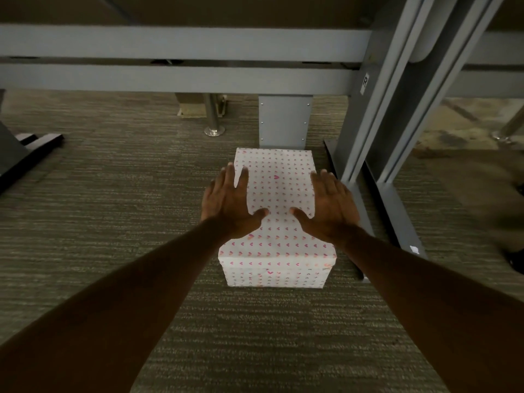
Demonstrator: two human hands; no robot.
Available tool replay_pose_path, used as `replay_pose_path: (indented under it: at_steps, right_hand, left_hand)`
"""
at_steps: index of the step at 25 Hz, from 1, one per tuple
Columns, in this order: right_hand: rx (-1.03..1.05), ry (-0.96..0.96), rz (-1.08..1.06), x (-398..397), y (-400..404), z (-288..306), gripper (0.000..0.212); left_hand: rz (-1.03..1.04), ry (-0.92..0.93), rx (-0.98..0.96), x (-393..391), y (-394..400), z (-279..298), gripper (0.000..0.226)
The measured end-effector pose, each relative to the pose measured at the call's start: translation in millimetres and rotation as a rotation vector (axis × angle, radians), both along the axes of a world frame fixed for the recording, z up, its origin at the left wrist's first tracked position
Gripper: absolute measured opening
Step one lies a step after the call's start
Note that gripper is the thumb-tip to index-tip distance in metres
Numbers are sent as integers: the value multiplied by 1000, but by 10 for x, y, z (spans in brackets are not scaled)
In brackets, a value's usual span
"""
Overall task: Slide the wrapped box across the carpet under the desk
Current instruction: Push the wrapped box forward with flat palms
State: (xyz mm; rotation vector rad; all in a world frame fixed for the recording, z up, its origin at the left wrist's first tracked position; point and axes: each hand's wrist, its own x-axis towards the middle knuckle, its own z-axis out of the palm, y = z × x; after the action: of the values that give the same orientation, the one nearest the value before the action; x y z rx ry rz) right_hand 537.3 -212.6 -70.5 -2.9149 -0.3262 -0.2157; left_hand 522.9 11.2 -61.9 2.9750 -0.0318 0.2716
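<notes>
The wrapped box [276, 222], white paper with little pink hearts, sits on the grey carpet [113, 194] with the left hand [228, 207] and right hand [330, 209] spread flat over its 2 top edges, fingers apart, not gripping, desk leg [283, 121] just behind it.

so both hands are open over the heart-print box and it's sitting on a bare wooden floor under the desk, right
Not quite. The head view shows the wrapped box sitting on ribbed grey-brown carpet, not a bare wooden floor. The rest holds: the left hand and right hand are both open, fingers spread, over its heart-print top, under the desk frame.
</notes>
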Motion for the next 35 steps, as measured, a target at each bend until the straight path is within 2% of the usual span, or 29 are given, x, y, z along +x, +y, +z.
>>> replay_pose_path:
  at_steps: [4,9,24,30,35]
  right_hand:
    - [-113,-83,35,-61,129,197,104]
    - [-146,-164,47,-161,241,383,108]
    - [-153,-198,30,-207,206,473,111]
    - [-126,-156,4,-201,112,422,110]
    - [-11,-80,-70,-168,49,222,107]
  left_hand:
    - [-62,-136,103,-89,21,192,109]
    - [-60,-190,164,-197,108,328,108]
    - [-36,-160,191,-328,95,438,111]
    - [-38,-128,140,-282,73,316,111]
    - [13,21,-97,-205,108,104,107]
